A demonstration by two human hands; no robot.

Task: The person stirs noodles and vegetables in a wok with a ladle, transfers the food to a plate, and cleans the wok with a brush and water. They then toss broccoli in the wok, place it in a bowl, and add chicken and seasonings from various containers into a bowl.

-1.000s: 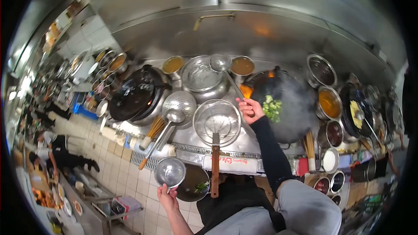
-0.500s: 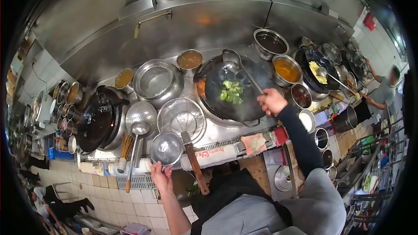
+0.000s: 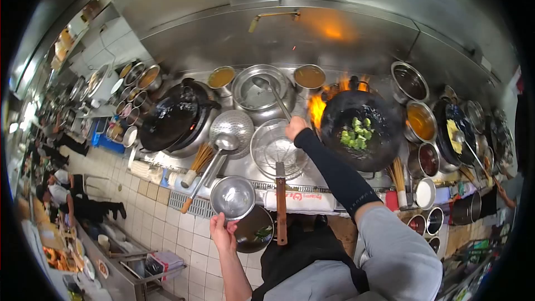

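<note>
My left hand (image 3: 224, 231) is closed on the lower rim of an empty metal bowl (image 3: 233, 196), held at the counter's front edge. My right hand (image 3: 296, 127) grips the handle of a long metal ladle (image 3: 278, 100). The ladle's head is over a round steel pot (image 3: 238, 93) of clear liquid at the back. To the right of my right forearm, green vegetable pieces (image 3: 356, 135) lie in a black wok (image 3: 385, 144). Orange flames (image 3: 316, 110) rise at the wok's left and back edge.
A wooden-handled strainer (image 3: 281, 207) rests across a mesh basket (image 3: 262, 159). Left of it are a perforated skimmer (image 3: 237, 125), a second ladle (image 3: 225, 142) and another wok (image 3: 170, 122). Sauce bowls (image 3: 422, 122) stand right. A person's arm (image 3: 504, 194) shows far right.
My right hand has swung the ladle left, from the wok to the pot of liquid. Flames have flared around the wok. The view has turned; my left hand still holds the bowl.
</note>
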